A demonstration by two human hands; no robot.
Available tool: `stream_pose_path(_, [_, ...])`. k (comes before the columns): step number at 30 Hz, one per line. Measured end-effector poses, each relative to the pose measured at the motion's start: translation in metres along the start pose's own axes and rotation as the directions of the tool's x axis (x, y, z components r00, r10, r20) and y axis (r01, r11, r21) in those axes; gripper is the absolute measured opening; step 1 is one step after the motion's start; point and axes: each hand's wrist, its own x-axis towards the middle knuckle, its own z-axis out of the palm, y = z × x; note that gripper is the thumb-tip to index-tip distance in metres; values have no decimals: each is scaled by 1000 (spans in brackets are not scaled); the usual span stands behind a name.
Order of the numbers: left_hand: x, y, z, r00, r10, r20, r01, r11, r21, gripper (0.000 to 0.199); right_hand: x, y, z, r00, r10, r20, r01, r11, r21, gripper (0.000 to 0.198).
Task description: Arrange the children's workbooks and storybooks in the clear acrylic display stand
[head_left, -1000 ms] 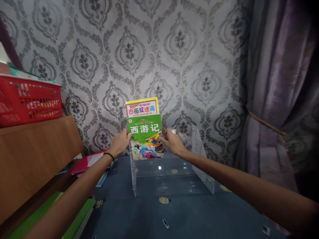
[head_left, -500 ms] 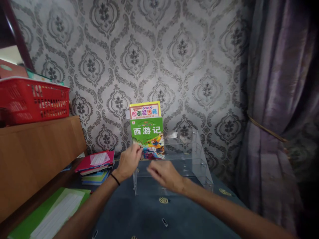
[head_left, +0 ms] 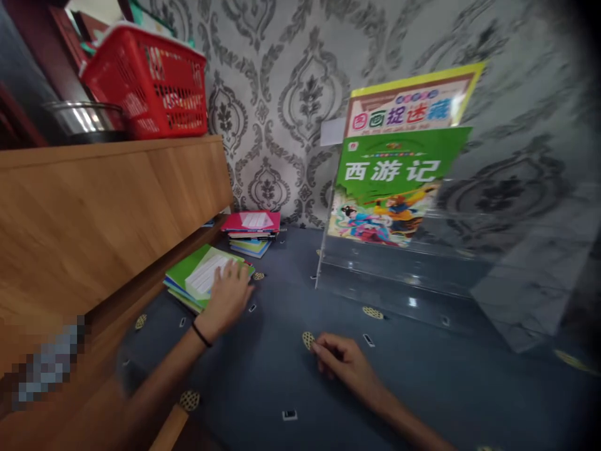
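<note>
My left hand (head_left: 229, 292), a black band at its wrist, lies with fingers outstretched over the right side of a stack of books topped by a green cover (head_left: 188, 266) with a white label. Whether its fingertips press on the stack I cannot make out. My right hand (head_left: 345, 360) hovers low above or rests on the blue tablecloth (head_left: 277, 363), its fingers curled in with nothing visible in them. Beyond it, a clear acrylic stand (head_left: 389, 279) holds a green picture book (head_left: 389, 188) upright, with a yellow-edged book (head_left: 404, 113) behind it.
A second book stack (head_left: 251, 232) with a pink top sits by the wall. Along the left runs a wooden shelf unit (head_left: 122, 213) bearing a red plastic basket (head_left: 154, 88) and a metal bowl (head_left: 89, 119). Patterned wallpaper (head_left: 300, 75) covers the wall behind the stand.
The view has swung left and down. My left hand has left the green picture book for the near stack at left, its fingers now spread. My right hand has drawn back from the stand.
</note>
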Motion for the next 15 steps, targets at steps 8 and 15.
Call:
stream_pose_path(8, [-28,-57,8,979,-72,189,65,997,41,63,-2,-7,1,999,36,-14,-36,999,13,48])
stream_pose_path(15, [-32,-44,-1,973,-85,213,64,992,107,53,-6,-8,1,1000,19,-11,-19,1000,11,48])
